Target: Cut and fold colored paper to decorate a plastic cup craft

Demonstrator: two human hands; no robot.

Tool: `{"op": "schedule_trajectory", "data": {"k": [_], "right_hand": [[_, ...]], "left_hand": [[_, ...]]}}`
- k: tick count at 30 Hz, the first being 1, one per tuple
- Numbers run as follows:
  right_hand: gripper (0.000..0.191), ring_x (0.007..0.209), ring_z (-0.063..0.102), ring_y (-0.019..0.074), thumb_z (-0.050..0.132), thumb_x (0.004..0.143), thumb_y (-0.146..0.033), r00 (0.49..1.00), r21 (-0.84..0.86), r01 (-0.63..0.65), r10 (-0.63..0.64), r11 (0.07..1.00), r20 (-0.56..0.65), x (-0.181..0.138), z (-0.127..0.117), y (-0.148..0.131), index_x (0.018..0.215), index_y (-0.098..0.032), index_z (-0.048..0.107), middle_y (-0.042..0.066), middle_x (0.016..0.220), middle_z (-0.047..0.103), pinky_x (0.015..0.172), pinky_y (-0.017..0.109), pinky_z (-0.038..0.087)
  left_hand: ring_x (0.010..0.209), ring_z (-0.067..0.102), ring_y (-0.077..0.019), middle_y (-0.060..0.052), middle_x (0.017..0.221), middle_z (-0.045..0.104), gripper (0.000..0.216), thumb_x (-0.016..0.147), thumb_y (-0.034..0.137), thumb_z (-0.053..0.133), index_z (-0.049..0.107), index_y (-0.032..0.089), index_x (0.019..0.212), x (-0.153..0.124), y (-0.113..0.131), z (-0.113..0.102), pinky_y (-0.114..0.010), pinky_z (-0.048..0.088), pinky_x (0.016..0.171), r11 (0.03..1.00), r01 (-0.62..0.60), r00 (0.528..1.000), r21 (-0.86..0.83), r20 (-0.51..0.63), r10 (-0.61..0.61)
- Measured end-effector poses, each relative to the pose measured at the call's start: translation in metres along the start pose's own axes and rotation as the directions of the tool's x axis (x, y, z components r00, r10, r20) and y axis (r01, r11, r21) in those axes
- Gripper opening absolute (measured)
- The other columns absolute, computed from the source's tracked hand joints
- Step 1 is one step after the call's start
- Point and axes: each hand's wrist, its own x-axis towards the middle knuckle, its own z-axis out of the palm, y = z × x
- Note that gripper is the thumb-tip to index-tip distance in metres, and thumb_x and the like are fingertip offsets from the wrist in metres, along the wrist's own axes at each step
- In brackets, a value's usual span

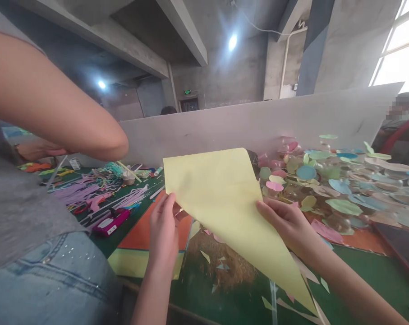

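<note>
I hold a sheet of pale yellow paper point(224, 198) up over the green table point(366, 271); it tapers to a point at the lower right. My left hand point(164, 230) pinches its left edge with thumb and fingers closed on it. My right hand point(287, 221) grips its right edge, fingers curled behind the sheet. Under the sheet lie an orange sheet point(143, 234) and a yellow-green sheet point(130, 264).
A co-worker in a grey top and jeans stands close at the left, an arm point(55, 104) reaching across. A pile of coloured paper discs point(329, 189) fills the right. Paper strips point(89, 192), a pink box point(111, 222) and scraps lie left. A grey partition point(258, 122) runs behind.
</note>
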Motion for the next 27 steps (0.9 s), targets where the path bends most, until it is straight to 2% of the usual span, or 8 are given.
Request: {"op": "schedule_trajectory", "data": {"k": [5, 8, 13, 18, 23, 27], "right_hand": [[0.048, 0.047, 0.04, 0.0109, 0.054, 0.083, -0.066, 0.999, -0.023, 0.001, -0.002, 1.0, -0.041, 0.001, -0.003, 0.0, 0.07, -0.02, 0.057, -0.001, 0.057, 0.048, 0.04, 0.024, 0.026], [0.047, 0.047, 0.043, 0.0122, 0.056, 0.081, -0.066, 0.998, -0.011, -0.004, 0.003, 1.0, -0.061, 0.002, -0.006, -0.002, 0.07, -0.02, 0.059, 0.0, 0.057, 0.051, 0.039, 0.024, 0.028], [0.048, 0.049, 0.05, 0.0156, 0.059, 0.077, -0.068, 0.997, 0.012, -0.031, 0.032, 0.999, -0.065, 0.004, -0.007, -0.002, 0.067, -0.021, 0.06, 0.0, 0.053, 0.052, 0.04, 0.026, 0.033], [0.045, 0.051, 0.055, 0.0178, 0.062, 0.077, -0.066, 0.997, 0.027, -0.045, 0.047, 0.999, -0.056, 0.004, -0.006, 0.0, 0.072, -0.021, 0.065, 0.001, 0.054, 0.056, 0.041, 0.027, 0.036], [0.043, 0.054, 0.061, 0.0213, 0.062, 0.077, -0.063, 0.997, 0.076, -0.062, 0.065, 0.995, -0.044, 0.003, -0.008, -0.003, 0.082, -0.021, 0.071, 0.005, 0.062, 0.065, 0.044, 0.029, 0.043], [0.045, 0.057, 0.065, 0.0237, 0.058, 0.08, -0.063, 0.99, 0.074, -0.003, 0.014, 0.997, -0.142, 0.008, -0.017, 0.007, 0.09, -0.022, 0.074, 0.009, 0.072, 0.071, 0.048, 0.033, 0.048]], "left_hand": [[0.077, 0.069, -0.0193, -0.01, 0.1, 0.073, 0.038, 0.076, 0.043, 0.065, 0.068, 0.016, 0.103, -0.002, -0.001, 0.0, -0.025, 0.053, 0.054, 0.999, 0.003, 0.997, 0.032, -0.073, 0.0], [0.068, 0.066, -0.0159, -0.008, 0.093, 0.072, 0.035, 0.073, 0.041, 0.068, 0.066, 0.016, 0.098, -0.002, -0.004, -0.001, -0.023, 0.051, 0.049, 0.998, 0.061, 0.998, 0.036, -0.031, -0.06], [0.059, 0.06, -0.011, -0.001, 0.085, 0.068, 0.027, 0.069, 0.036, 0.071, 0.058, 0.018, 0.086, -0.002, -0.003, -0.003, -0.019, 0.047, 0.043, 0.999, 0.049, 0.998, 0.022, 0.045, -0.05], [0.058, 0.059, -0.0104, 0.0, 0.08, 0.065, 0.028, 0.068, 0.036, 0.073, 0.055, 0.019, 0.08, -0.003, -0.001, -0.006, -0.018, 0.046, 0.042, 0.997, 0.061, 0.993, 0.037, 0.096, -0.065], [0.049, 0.06, -0.0132, 0.003, 0.059, 0.056, 0.032, 0.066, 0.04, 0.076, 0.058, 0.017, 0.079, 0.0, -0.002, -0.01, -0.02, 0.045, 0.04, 0.995, 0.077, 0.988, 0.071, 0.125, -0.086], [0.048, 0.061, -0.0121, 0.003, 0.057, 0.058, 0.035, 0.062, 0.038, 0.08, 0.06, 0.015, 0.08, 0.002, -0.004, -0.007, -0.023, 0.052, 0.05, 0.991, 0.119, 0.986, 0.06, 0.114, -0.125]]}}
